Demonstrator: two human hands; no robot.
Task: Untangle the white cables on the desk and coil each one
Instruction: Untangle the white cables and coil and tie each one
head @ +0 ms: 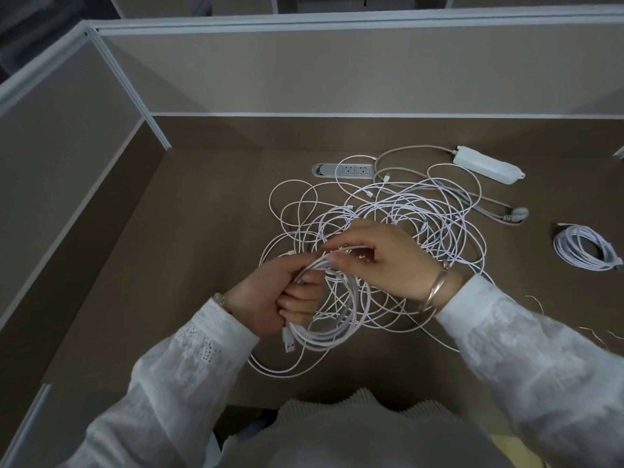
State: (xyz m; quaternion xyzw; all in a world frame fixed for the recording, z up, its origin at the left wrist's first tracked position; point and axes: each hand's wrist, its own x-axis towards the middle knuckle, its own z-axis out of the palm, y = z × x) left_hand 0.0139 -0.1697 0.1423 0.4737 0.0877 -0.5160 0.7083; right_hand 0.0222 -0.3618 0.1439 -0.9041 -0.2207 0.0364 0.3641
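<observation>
A tangle of thin white cables (pixel 398 211) sprawls over the middle of the brown desk (pixel 189 251). My left hand (pixel 273 298) grips a partly wound coil of white cable (pixel 337 327), whose loops hang below my fingers with a USB plug (pixel 289 342) at the bottom. My right hand (pixel 374 255) pinches a strand of that same cable at the top of the coil, just right of my left thumb. One finished coil (pixel 586 248) lies apart at the far right.
A white power strip (pixel 486 166) with its grey cord and plug (pixel 518 214) lies at the back right. A socket panel (pixel 347 170) is set in the desk behind the tangle. Beige partition walls (pixel 304 72) close off the back and left. Thin wire ties (pixel 537 300) lie at right.
</observation>
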